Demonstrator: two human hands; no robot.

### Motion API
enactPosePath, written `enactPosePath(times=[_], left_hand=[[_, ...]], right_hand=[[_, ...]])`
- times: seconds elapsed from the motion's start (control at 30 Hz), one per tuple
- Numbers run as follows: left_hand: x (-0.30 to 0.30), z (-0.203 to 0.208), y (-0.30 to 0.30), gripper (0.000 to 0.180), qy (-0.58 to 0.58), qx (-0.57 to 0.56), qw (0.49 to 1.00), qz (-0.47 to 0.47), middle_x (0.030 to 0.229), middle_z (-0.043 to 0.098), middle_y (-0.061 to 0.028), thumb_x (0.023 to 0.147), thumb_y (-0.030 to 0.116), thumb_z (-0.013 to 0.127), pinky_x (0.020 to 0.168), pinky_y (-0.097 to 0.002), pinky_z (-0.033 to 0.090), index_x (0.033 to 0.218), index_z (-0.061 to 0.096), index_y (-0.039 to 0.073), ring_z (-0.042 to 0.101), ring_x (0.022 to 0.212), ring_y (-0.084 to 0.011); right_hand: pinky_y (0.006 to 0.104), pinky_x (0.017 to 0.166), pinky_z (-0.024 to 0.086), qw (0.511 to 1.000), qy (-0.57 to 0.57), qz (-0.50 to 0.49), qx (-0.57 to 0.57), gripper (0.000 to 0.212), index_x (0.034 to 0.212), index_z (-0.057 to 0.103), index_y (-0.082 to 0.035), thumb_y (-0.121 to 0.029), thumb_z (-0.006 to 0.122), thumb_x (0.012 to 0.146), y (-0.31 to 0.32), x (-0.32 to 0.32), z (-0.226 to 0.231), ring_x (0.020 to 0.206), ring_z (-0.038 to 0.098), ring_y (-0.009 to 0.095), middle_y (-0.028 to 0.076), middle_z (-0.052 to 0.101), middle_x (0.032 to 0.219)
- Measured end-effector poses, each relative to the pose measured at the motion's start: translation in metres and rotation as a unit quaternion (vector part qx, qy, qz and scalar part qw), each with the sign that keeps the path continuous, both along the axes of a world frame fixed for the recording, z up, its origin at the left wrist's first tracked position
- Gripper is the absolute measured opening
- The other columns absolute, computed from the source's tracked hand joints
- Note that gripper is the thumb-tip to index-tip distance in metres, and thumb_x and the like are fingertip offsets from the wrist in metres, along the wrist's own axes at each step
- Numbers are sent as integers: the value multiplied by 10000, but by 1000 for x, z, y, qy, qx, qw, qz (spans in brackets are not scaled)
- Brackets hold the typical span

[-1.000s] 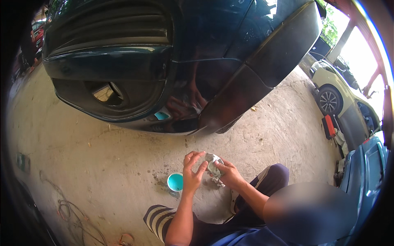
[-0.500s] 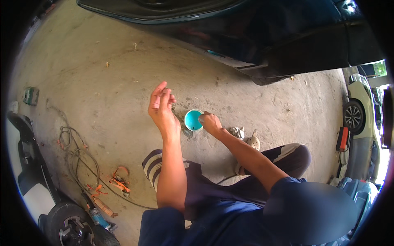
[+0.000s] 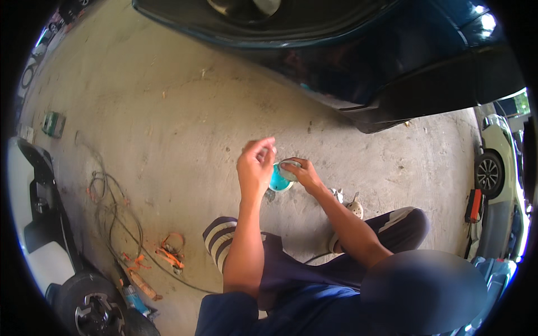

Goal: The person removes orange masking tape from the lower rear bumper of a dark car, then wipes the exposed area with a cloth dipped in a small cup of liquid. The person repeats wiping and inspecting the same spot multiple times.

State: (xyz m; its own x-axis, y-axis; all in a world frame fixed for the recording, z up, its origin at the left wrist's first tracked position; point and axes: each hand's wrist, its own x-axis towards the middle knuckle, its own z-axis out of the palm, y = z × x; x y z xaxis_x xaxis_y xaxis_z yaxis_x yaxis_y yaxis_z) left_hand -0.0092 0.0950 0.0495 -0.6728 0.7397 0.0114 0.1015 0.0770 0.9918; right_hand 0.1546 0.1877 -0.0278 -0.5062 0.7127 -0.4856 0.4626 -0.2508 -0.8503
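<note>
A small round tub [image 3: 278, 183] with a pale rim stands on the concrete floor in front of me, with bright turquoise in it. My right hand [image 3: 306, 175] grips a flat, rounded grey pad [image 3: 289, 170] over the tub's right side, hiding part of it. What the pad is made of is too small to tell. Just left of the tub I hold up my left hand [image 3: 256, 166], its fingers bent and loosely apart, with nothing seen in them.
A dark car [image 3: 336, 61] overhangs the far side. Cables [image 3: 115, 204], orange straps [image 3: 171, 255] and a blue power tool [image 3: 134, 299] lie left. A wheel [image 3: 95, 313] is at lower left. A clog [image 3: 355, 209] and a red-black box [image 3: 475, 206] are right.
My right hand has come up from inside the tub, and the grey pad now shows in it. My left hand's fingers have bent and tipped toward the tub. The whole view has shifted slightly.
</note>
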Motion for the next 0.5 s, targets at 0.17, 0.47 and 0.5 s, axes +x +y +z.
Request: enactPosePath(times=[0.17, 0.47, 0.5], left_hand=[[26, -26, 17, 183, 67, -21, 989, -133, 980, 745, -120, 913, 38, 734, 720, -300, 540, 1089, 780, 14, 686, 799, -185], [50, 0, 34, 292, -87, 128, 980, -126, 1032, 742, -108, 897, -35, 713, 762, -287, 560, 1178, 769, 19, 695, 856, -159], [49, 4, 37, 344, -136, 137, 973, -126, 1060, 735, -103, 905, -25, 713, 774, -277, 559, 1245, 735, 24, 683, 872, -144]], right_hand=[[335, 838, 591, 939, 242, -144, -199, 297, 1217, 690, 21, -177, 730, 999, -1, 24, 71, 989, 715, 188, 90, 729, 1102], [318, 865, 542, 972, 143, -187, 10, 279, 1199, 723, -20, -159, 765, 960, 7, 44, 145, 995, 694, 155, 76, 750, 1096], [322, 875, 544, 968, 163, -187, 46, 273, 1198, 725, -32, -161, 765, 960, 7, 51, 165, 1001, 695, 158, 78, 753, 1109]])
